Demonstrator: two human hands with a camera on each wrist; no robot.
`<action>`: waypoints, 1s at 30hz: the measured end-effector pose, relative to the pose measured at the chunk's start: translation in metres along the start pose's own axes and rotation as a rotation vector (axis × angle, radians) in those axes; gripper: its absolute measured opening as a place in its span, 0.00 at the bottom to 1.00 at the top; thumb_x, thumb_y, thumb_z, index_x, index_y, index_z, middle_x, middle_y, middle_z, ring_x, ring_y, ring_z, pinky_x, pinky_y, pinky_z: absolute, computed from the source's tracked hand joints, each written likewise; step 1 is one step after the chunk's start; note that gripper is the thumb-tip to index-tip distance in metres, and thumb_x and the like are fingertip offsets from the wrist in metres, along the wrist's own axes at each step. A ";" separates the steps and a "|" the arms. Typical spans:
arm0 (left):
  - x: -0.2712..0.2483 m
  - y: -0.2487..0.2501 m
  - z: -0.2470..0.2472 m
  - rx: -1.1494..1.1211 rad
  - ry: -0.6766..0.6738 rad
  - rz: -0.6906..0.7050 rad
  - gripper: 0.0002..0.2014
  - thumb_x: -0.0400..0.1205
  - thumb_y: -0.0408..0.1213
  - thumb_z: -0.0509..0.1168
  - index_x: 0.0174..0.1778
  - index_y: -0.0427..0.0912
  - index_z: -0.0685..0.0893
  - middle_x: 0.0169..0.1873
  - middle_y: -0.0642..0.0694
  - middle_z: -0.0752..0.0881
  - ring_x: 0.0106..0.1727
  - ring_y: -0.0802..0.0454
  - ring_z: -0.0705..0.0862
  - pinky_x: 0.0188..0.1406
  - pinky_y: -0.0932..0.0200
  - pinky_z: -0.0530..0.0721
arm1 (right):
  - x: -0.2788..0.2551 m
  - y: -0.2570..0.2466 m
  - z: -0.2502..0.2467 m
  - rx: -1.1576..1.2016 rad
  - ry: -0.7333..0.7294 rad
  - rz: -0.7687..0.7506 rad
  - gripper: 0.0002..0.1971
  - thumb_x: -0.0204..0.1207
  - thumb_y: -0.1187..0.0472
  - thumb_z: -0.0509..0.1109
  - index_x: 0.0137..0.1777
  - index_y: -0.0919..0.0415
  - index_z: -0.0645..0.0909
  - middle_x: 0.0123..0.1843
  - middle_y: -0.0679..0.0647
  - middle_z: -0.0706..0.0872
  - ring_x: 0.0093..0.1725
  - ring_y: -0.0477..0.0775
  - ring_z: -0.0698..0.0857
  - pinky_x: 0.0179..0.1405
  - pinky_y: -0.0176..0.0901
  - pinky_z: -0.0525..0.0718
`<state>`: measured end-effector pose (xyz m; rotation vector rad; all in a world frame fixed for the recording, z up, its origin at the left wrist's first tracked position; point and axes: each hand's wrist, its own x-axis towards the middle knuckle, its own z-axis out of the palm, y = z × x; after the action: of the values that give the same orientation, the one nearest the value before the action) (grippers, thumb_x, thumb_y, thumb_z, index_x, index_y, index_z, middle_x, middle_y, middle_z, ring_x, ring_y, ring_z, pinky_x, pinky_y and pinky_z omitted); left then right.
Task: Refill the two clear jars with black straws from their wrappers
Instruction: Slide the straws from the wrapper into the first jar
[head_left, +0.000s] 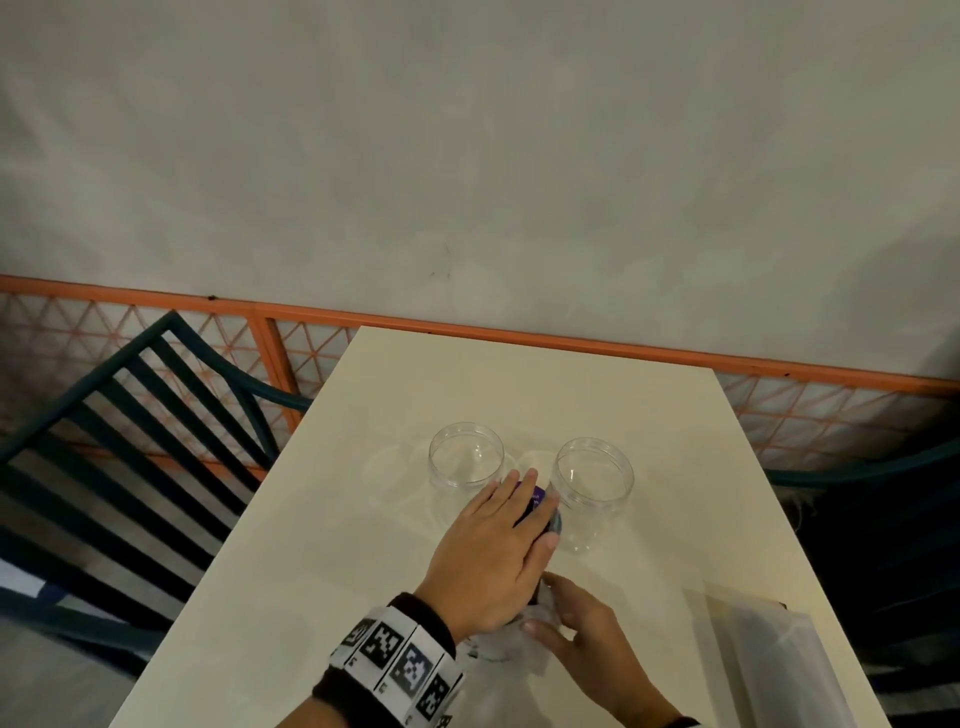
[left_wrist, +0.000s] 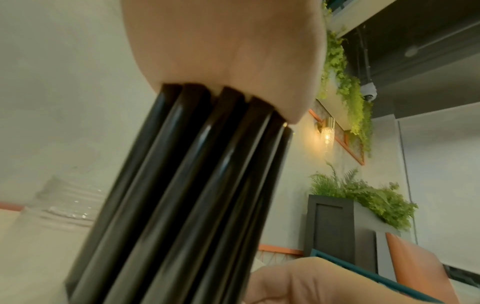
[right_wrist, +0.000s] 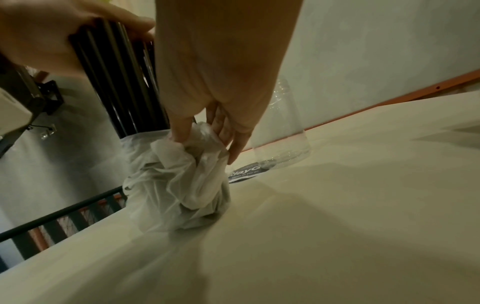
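Two empty clear jars stand upright side by side on the cream table. My left hand grips a bundle of black straws just in front of the gap between the jars. A purple label shows between its fingers. The bundle's lower end sits in a crumpled clear wrapper. My right hand pinches that wrapper against the table, close to the right jar. The straws' upper part is bare.
A pale flat packet lies at the table's near right edge. A dark slatted chair stands left of the table. An orange rail and a grey wall run behind the table's far edge.
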<state>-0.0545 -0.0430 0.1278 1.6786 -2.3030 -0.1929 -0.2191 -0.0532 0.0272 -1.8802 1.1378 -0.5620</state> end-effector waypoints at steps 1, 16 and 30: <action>-0.002 -0.003 -0.002 -0.079 0.016 -0.007 0.27 0.83 0.53 0.39 0.77 0.50 0.64 0.80 0.47 0.59 0.82 0.51 0.54 0.77 0.60 0.39 | -0.001 -0.002 0.000 0.009 0.017 -0.010 0.19 0.65 0.34 0.69 0.54 0.15 0.69 0.54 0.13 0.77 0.55 0.27 0.80 0.55 0.33 0.81; 0.017 -0.059 -0.057 -0.598 0.241 -0.100 0.44 0.68 0.66 0.66 0.74 0.69 0.47 0.71 0.67 0.62 0.67 0.76 0.64 0.64 0.81 0.61 | 0.053 -0.114 -0.113 -0.838 0.616 -0.465 0.21 0.72 0.50 0.60 0.61 0.58 0.82 0.50 0.55 0.89 0.54 0.50 0.77 0.60 0.47 0.67; 0.067 -0.089 0.044 -0.439 0.437 -0.338 0.58 0.56 0.71 0.69 0.73 0.35 0.61 0.67 0.39 0.73 0.61 0.46 0.79 0.58 0.55 0.80 | 0.128 -0.129 -0.104 -1.203 0.363 -0.618 0.19 0.60 0.61 0.82 0.52 0.58 0.87 0.44 0.56 0.91 0.46 0.60 0.88 0.59 0.67 0.82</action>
<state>-0.0062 -0.1368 0.0713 1.6600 -1.5251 -0.3345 -0.1683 -0.1806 0.1852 -3.3412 1.2208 -0.6150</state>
